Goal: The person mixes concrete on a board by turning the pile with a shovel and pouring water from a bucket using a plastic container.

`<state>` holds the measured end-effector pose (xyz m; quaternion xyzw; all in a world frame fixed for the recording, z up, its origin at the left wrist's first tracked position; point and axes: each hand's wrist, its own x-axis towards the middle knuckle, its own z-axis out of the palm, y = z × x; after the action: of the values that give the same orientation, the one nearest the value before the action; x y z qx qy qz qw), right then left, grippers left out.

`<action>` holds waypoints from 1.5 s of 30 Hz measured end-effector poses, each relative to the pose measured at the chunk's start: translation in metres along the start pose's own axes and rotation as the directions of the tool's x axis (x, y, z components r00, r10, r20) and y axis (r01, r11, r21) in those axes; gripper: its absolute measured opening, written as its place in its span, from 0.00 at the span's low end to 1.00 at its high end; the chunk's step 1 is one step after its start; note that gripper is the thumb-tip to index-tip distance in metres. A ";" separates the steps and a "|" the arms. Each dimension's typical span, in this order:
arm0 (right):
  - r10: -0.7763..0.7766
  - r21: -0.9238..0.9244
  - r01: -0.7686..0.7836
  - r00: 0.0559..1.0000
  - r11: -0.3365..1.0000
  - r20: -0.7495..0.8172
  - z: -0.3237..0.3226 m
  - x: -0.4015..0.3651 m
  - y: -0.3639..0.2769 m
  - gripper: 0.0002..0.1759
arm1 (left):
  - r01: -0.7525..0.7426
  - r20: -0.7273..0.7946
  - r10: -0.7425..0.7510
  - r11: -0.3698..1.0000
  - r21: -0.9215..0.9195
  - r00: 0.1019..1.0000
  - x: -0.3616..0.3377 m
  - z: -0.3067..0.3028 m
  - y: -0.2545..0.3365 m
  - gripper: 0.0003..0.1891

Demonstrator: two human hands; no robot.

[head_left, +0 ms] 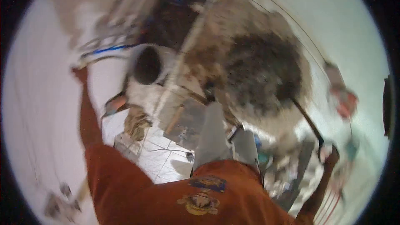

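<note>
My left hand (pixel 79 72) is raised at the far left, beside the pale wall. Its fingers look closed at the end of a light object, but blur hides what that is. A blue strip (pixel 110 50) runs from near this hand toward a white bucket (pixel 132 66) with a dark inside. At the lower right, my right hand (pixel 332 156) is closed around the grip of a shovel (pixel 308 118). The shovel's dark shaft slants up to a dark grey heap of loose or wet material (pixel 262 71), where its blade is hidden.
Brownish sand-like material (pixel 204 60) surrounds the heap. A flat grey board (pixel 189 121) lies before my legs (pixel 209 137), near a crumpled tan sack (pixel 136 123) on white floor tiles (pixel 160 158). Blurred debris (pixel 283 171) is at lower right; a red item (pixel 345 102) is by the right wall.
</note>
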<state>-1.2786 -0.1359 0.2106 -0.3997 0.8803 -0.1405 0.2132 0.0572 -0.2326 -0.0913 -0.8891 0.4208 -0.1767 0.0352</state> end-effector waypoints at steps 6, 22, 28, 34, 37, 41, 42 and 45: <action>0.349 0.364 -0.323 0.937 0.874 -0.007 0.042 -0.028 -0.085 0.11 | -0.073 0.347 0.260 0.881 -0.468 0.901 0.043 -0.042 0.037 0.25; -0.062 0.060 0.056 0.994 0.997 0.094 0.046 -0.199 -0.208 0.20 | -0.459 0.376 0.395 0.883 0.095 0.838 -0.095 -0.126 0.073 0.36; -0.076 0.122 0.062 0.991 0.991 0.112 0.042 -0.216 -0.119 0.23 | -0.110 0.389 0.500 0.711 -0.694 0.774 -0.288 -0.071 0.222 0.30; -0.135 0.292 0.097 0.984 0.951 0.112 0.066 -0.215 -0.046 0.25 | -0.030 0.459 0.756 0.532 -0.846 0.467 -0.581 -0.290 0.516 0.25; -0.022 0.327 -0.038 0.984 0.944 0.176 0.011 -0.223 -0.019 0.26 | 0.714 0.607 0.786 0.491 -0.499 -0.116 -0.713 -0.367 0.598 0.32; 0.155 0.424 -0.122 0.987 0.897 -0.045 -0.074 -0.297 0.064 0.30 | 0.819 0.536 0.682 0.573 0.031 -0.498 -0.849 -0.477 0.682 0.42; 0.250 0.508 -0.143 0.957 0.849 -0.148 -0.105 -0.313 0.079 0.31 | 0.802 0.521 0.640 0.574 0.163 -0.564 -0.878 -0.499 0.698 0.42; 0.523 0.780 -0.209 0.835 0.590 -0.171 -0.157 -0.377 0.160 0.33 | 0.743 0.365 0.658 0.496 0.449 -0.659 -0.961 -0.521 0.741 0.41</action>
<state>-1.2356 0.2669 0.3794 -0.0496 0.8354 -0.5083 0.2032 -1.2276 0.0672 -0.0344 -0.3552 -0.1898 0.9141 -0.0480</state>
